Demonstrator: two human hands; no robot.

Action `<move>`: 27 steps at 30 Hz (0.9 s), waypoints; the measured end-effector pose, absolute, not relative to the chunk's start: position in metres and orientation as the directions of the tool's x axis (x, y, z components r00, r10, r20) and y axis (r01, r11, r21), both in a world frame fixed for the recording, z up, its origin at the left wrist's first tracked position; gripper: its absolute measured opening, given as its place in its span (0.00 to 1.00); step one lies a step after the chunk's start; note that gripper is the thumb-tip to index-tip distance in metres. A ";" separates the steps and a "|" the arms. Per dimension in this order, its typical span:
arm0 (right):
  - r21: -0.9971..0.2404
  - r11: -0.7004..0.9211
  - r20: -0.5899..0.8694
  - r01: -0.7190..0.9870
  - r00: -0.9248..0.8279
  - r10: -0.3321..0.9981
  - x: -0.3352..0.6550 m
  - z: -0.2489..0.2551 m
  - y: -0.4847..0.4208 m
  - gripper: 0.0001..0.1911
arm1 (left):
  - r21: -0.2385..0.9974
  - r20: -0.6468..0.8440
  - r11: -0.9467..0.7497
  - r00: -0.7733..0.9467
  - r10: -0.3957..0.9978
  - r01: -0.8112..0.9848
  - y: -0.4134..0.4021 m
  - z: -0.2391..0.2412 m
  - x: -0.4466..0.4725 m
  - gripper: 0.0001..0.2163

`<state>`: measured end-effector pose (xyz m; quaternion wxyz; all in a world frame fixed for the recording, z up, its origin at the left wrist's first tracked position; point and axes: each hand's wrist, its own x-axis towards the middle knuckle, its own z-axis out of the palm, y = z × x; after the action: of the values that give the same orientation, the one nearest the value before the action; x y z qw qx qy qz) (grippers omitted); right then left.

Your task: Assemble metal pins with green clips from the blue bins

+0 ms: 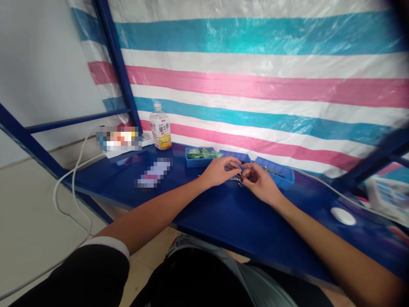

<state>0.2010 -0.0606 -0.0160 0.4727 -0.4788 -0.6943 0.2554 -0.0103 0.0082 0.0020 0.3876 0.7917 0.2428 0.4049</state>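
Note:
My left hand [220, 169] and my right hand [259, 179] meet over the blue table [223, 213], fingertips pinched together on a small part too tiny to name. A loose pile of thin metal pins [235, 179] lies on the table just under the hands. Behind them stand three blue trays: one with green parts [200, 156], a middle one [237, 156] partly hidden by my left hand, and one at the right [277, 172] with metal pieces.
A drink bottle [160, 131] stands at the back left near a power strip [128, 143] with white cables [68, 187]. A white round object [343, 215] lies at the right. A striped tarp [255, 76] backs the table; blue frame posts [116, 59] flank it.

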 end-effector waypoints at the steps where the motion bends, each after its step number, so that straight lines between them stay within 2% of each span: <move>1: -0.793 0.423 0.421 0.439 -0.106 0.901 0.201 -0.015 -0.061 0.22 | 0.804 0.456 -0.588 0.549 0.700 0.083 0.008 0.002 -0.010 0.13; 3: -0.773 0.433 0.441 0.464 -0.098 0.892 0.203 -0.013 -0.062 0.22 | 0.805 0.447 -0.584 0.543 0.711 0.103 0.008 0.002 -0.011 0.14; 8: -0.783 0.380 0.463 0.492 0.053 0.885 0.207 -0.011 -0.063 0.14 | 0.882 0.308 -0.459 0.607 0.732 0.106 0.004 0.004 -0.011 0.15; 11: -0.800 0.344 0.431 0.492 0.072 0.900 0.209 -0.013 -0.062 0.18 | 0.908 0.258 -0.407 0.634 0.729 0.098 0.002 0.003 -0.010 0.16; 18: -0.780 0.380 0.445 0.497 0.014 0.895 0.207 -0.017 -0.059 0.23 | 0.847 0.377 -0.524 0.595 0.709 0.088 0.010 -0.004 -0.009 0.11; 23: -0.786 0.362 0.409 0.501 -0.018 0.912 0.206 -0.019 -0.060 0.23 | 0.861 0.395 -0.506 0.561 0.727 0.049 0.014 -0.003 -0.011 0.06; 27: -0.828 0.355 0.397 0.433 0.008 0.918 0.204 -0.016 -0.062 0.23 | 0.864 0.406 -0.500 0.504 0.763 0.061 0.015 -0.003 -0.011 0.13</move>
<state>0.2039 -0.0616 -0.0158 0.4919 -0.5117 -0.6600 0.2463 -0.0113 0.0147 -0.0035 0.4200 0.7587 0.2714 0.4176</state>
